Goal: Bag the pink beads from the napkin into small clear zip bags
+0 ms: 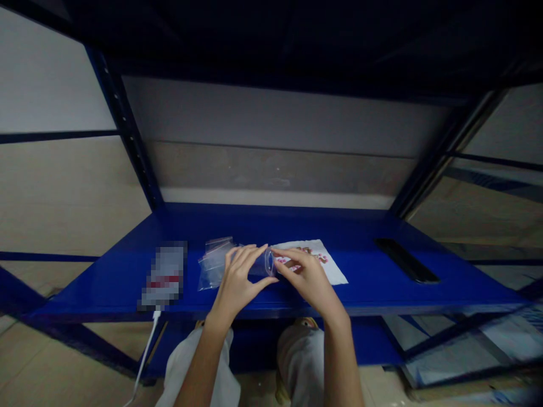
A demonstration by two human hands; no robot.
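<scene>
- Clear bag [257, 269] between left hand [237, 277] and right hand [311, 277]: thin, shiny plastic.
- Bags [213, 267] beside the left hand: shiny plastic.
- Sheet [337, 272] by the right hand: dull paper.
- Shelf [271, 221] under both: smooth painted metal.

the left forearm [201, 362] and right forearm [343, 362] reach bare over the front edge of the blue shelf [271, 217], the left slanting inward, the right turning inward at the wrist. above the shelf's middle, the left hand [238, 278] curves, its thumb well apart from its fingers; the right hand [309, 276] faces it, thumb and index finger near each other, both hands' fingertips close together.
</scene>
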